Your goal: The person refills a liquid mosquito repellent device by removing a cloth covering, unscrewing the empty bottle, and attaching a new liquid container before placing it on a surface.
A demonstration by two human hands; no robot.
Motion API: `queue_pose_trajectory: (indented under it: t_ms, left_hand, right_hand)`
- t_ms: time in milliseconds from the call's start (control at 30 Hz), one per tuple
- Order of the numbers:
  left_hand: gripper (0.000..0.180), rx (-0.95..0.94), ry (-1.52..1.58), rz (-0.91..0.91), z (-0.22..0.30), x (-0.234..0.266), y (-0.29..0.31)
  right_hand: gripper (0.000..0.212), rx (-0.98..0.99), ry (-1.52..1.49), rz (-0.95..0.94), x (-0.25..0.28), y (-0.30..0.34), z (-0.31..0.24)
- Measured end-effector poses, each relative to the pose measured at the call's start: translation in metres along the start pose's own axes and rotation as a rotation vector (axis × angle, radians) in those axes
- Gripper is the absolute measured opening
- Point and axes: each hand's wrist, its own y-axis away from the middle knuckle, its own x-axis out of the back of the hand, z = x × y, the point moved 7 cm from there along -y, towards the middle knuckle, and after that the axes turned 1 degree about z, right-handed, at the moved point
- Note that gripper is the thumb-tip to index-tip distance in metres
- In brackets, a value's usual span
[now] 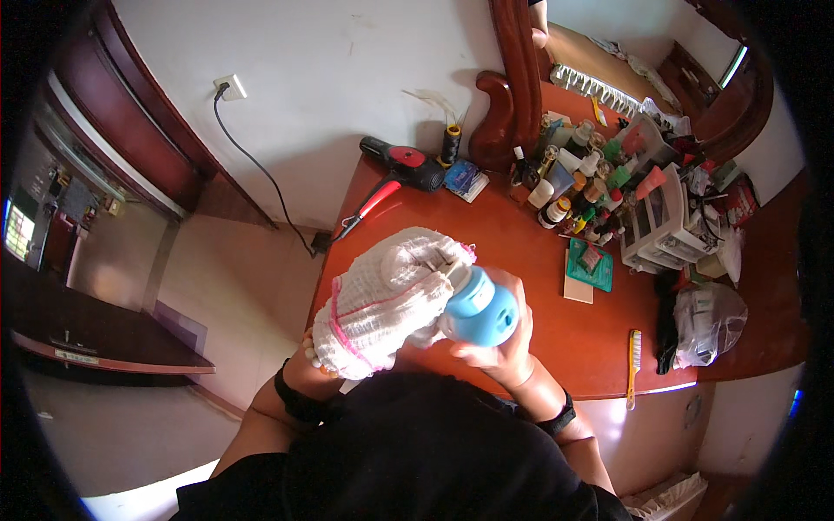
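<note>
A white crinkled cloth (373,295) with pink edging covers most of my left hand (309,365), leaving only the wrist end bare, so its fingers are hidden. The cloth bunches up against the top of a rounded light-blue bottle (488,319), near a pale grey part that I cannot make out clearly. From its right side, my right hand (519,354) is closed around this bottle, fingers behind it and thumb underneath. Both hands are held above the front of a reddish-brown dresser top (556,347).
A black-and-red hair dryer (408,162), a thread spool (450,146) and a blue booklet (466,181) lie at the back left. Bottles (556,208) crowd beneath the mirror, beside white drawers (665,221). A yellow comb (634,365) crosses the front edge near a plastic bag (708,326).
</note>
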Motion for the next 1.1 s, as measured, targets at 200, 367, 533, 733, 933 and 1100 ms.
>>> queue_pose_trajectory:
  t_ms: [200, 367, 533, 733, 933, 1100]
  left_hand:
    - [0.04, -0.174, -0.324, -0.034, -0.048, 0.045, -0.011]
    - [0.052, 0.024, 0.136, -0.07, -0.067, 0.051, -0.004]
    - [0.051, 0.247, 0.544, -0.17, -0.087, 0.062, 0.003]
    - [0.041, 0.162, 0.387, -0.041, -0.003, -0.006, -0.011]
    - [0.038, 0.421, 0.681, 0.066, 0.009, -0.021, -0.008]
    - [0.034, -0.199, 0.077, 0.02, -0.017, 0.025, -0.007]
  right_hand:
    - [0.088, -0.533, -0.662, -0.202, -0.012, 0.024, 0.034]
    - [0.098, -0.686, -0.67, -0.062, -0.015, 0.032, 0.05]
    - [0.078, -0.603, -0.702, -0.255, -0.014, 0.025, 0.039]
    - [0.078, -0.552, -0.561, -0.215, -0.011, 0.021, 0.037]
    - [0.078, -0.676, -0.876, -0.305, -0.013, 0.029, 0.038]
    - [0.078, -0.685, -0.753, -0.305, -0.017, 0.025, 0.031]
